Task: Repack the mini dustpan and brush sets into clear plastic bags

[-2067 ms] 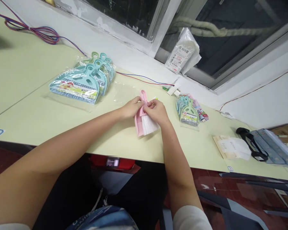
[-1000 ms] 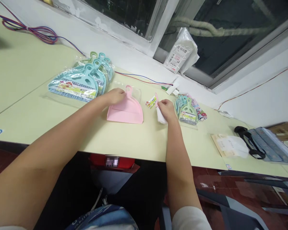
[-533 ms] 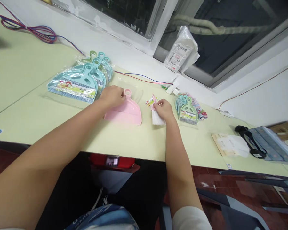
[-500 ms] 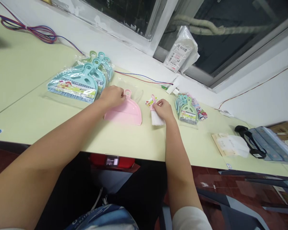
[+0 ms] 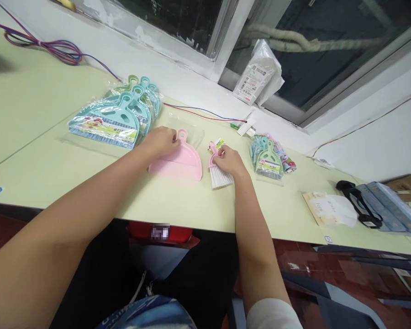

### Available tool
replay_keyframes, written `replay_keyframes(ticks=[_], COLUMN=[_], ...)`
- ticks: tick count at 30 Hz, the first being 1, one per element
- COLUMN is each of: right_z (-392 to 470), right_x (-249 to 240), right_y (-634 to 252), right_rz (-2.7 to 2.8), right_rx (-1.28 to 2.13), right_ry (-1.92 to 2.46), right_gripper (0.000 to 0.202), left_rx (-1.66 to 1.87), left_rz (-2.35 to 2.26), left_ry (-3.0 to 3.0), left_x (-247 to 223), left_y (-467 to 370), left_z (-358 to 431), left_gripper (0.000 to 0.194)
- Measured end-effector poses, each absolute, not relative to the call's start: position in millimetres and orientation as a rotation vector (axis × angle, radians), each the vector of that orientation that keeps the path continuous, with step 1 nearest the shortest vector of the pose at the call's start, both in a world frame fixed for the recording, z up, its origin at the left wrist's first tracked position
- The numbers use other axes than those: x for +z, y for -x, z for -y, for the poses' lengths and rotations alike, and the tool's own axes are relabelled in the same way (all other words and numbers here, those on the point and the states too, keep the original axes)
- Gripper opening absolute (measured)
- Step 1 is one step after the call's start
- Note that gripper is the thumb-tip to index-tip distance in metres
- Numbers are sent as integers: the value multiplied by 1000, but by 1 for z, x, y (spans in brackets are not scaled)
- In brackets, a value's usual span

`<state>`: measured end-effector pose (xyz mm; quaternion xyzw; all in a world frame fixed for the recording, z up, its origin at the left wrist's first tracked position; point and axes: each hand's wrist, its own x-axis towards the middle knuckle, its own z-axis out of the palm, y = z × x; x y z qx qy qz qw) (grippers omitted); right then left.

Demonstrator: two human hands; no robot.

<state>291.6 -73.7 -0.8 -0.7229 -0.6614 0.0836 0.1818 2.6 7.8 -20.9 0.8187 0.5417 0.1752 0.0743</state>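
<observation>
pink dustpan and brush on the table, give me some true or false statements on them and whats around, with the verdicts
1. The left hand holds the pink dustpan beside its handle. True.
2. The right hand holds the brush. True.
3. The brush lies inside the pink dustpan. False: it is apart, to the right.
4. The brush has black bristles. False: they are white.
5. The blue dustpans at the left are in clear plastic. True.
</observation>
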Motion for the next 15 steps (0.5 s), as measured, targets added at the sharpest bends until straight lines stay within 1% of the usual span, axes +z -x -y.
replay_keyframes(ticks=[15], right_z=[83], right_x=[11], right_y=[-285], right_rz=[1996], right_rx=[237], right_ry=[2015], right_gripper=[12], left_rx=[551], left_rz=[-1573], left_ry=[-2413], left_x=[-23], left_y=[-1], left_z=[-9], left_gripper=[41])
